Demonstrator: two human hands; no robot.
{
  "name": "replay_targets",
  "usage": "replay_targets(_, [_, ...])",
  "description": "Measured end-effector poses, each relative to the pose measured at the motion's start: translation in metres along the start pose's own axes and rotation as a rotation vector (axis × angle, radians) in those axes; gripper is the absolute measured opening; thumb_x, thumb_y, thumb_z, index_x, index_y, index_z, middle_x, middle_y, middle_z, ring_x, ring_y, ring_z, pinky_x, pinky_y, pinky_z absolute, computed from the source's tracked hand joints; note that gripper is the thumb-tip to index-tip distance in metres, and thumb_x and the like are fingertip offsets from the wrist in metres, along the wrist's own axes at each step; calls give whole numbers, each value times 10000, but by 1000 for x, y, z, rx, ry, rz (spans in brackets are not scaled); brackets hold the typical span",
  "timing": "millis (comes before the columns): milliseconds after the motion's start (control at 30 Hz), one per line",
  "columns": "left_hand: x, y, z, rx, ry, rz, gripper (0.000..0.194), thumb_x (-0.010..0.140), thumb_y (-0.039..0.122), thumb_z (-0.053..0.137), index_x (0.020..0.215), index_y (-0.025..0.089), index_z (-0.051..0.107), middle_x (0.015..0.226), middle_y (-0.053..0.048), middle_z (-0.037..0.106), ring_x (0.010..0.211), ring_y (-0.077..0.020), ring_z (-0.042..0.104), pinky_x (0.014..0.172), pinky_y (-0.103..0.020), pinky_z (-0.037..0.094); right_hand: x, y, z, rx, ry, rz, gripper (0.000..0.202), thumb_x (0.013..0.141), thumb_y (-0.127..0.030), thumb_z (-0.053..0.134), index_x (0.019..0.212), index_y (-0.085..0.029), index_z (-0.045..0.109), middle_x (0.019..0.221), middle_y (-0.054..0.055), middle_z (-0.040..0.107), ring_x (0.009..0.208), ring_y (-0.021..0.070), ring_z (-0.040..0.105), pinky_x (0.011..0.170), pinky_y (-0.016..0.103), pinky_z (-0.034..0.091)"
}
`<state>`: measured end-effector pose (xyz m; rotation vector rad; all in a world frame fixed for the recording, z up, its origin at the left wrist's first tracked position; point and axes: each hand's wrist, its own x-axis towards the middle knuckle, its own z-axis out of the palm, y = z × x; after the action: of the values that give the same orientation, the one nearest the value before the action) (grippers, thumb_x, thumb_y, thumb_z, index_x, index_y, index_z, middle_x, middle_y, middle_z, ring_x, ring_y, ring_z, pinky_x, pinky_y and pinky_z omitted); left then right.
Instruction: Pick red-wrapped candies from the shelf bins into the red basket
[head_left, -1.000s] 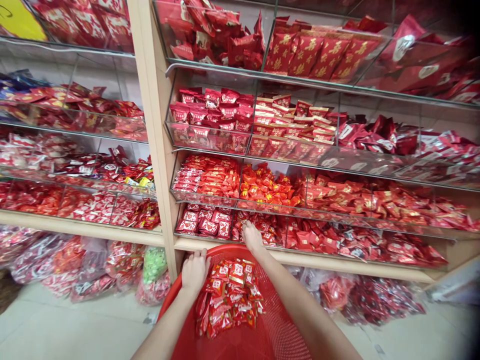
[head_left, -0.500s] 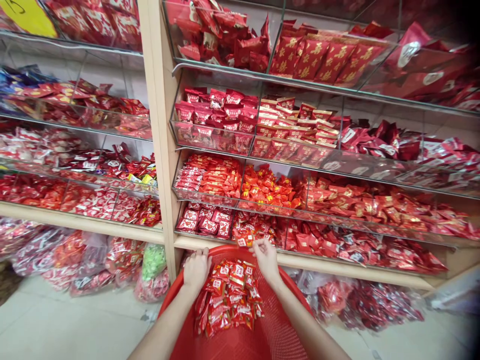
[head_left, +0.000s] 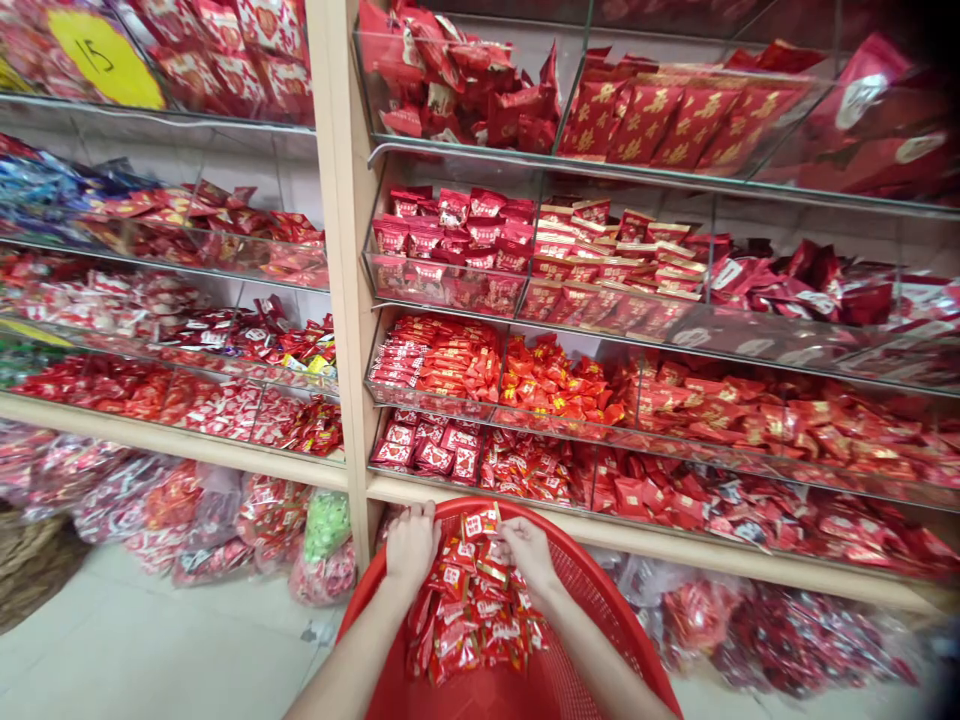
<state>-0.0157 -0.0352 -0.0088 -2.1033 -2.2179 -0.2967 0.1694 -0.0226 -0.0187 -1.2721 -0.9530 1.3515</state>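
A red plastic basket (head_left: 639,632) stands close in front of me, below the shelves. Curled over its left far rim, my left hand (head_left: 411,548) grips the edge. My right hand (head_left: 528,556) is inside the rim on the other side, its fingers pinching a small red candy packet (head_left: 478,524). Beneath that packet lies a pile of similar red wrapped packets (head_left: 469,625), which covers part of the basket's bottom. My forearms hide portions of the basket's sides.
Shelves with clear fronts (head_left: 555,415) rise just beyond the basket, filled with red packets. A wooden upright (head_left: 341,250) divides them. Bagged sweets (head_left: 217,520) lie on the floor underneath, left and right. A yellow sign (head_left: 105,60) hangs upper left.
My right hand has come down from the lowest shelf's edge to over the pile, bringing the candy packet with it. My left hand stays on the rim. The view has shifted slightly left.
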Motion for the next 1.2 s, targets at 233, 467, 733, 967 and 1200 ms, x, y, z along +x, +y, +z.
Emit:
replay_targets(233, [-1, -3, 2, -67, 18, 6, 389, 883, 263, 327, 1212, 159, 507, 1071, -111, 618, 987, -219, 563, 852, -356, 421, 6, 7, -10, 58, 0, 50, 189, 588, -336, 664, 614, -185, 553, 622, 53, 686, 429, 101, 544, 394, 190, 342])
replay_targets(467, [-2, 5, -11, -399, 145, 364, 414, 849, 190, 372, 1247, 213, 485, 1257, -65, 528, 1162, -171, 463, 1020, -335, 361, -3, -11, -15, 136, -39, 131, 173, 604, -297, 698, 627, -182, 571, 707, 70, 712, 441, 78, 518, 414, 182, 363])
replay_targets(733, [5, 12, -5, -557, 4, 501, 589, 858, 436, 426, 1403, 262, 286, 1347, -69, 495, 1222, -196, 450, 1034, -403, 358, -4, -24, -2, 60, -219, 63, 259, 595, -373, 728, 672, -171, 585, 605, 5, 651, 433, 78, 501, 422, 186, 358])
replay_targets(967, [16, 6, -4, -859, 109, 133, 496, 860, 419, 415, 1300, 193, 451, 1282, -90, 560, 1185, -185, 506, 1024, -354, 377, 23, -17, 14, -538, -174, -308, 333, 839, -470, 449, 805, -178, 606, 782, 55, 676, 591, 144, 600, 551, 249, 431])
replay_targets(1200, [17, 5, -7, -1011, 120, 18, 476, 813, 421, 492, 1221, 181, 534, 1243, -92, 599, 1170, -206, 529, 1026, -363, 370, 22, 5, 35, -1364, -208, -597, 281, 804, -164, 498, 1071, -173, 586, 1118, 111, 600, 1058, 238, 545, 872, 319, 407])
